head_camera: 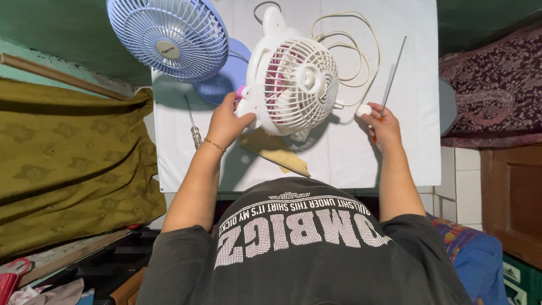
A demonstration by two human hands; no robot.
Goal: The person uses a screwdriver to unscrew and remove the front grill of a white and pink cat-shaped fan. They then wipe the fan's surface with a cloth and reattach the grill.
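Blue fan (168, 35) far left, idle. Left hand (226, 121) clamps the white fan (293, 79) upright at table (406, 152) centre — bracing step, likely. Right hand (381, 124) pinches a screwdriver (390, 79); next, tip needs lining on a screw.

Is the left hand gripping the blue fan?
No, the left hand holds the white fan by its side; the blue fan stands apart, untouched.

Likely home room: olive curtain (73, 164), patterned bedding (488, 96), tiled wall (466, 186), cloth-covered table (395, 158).
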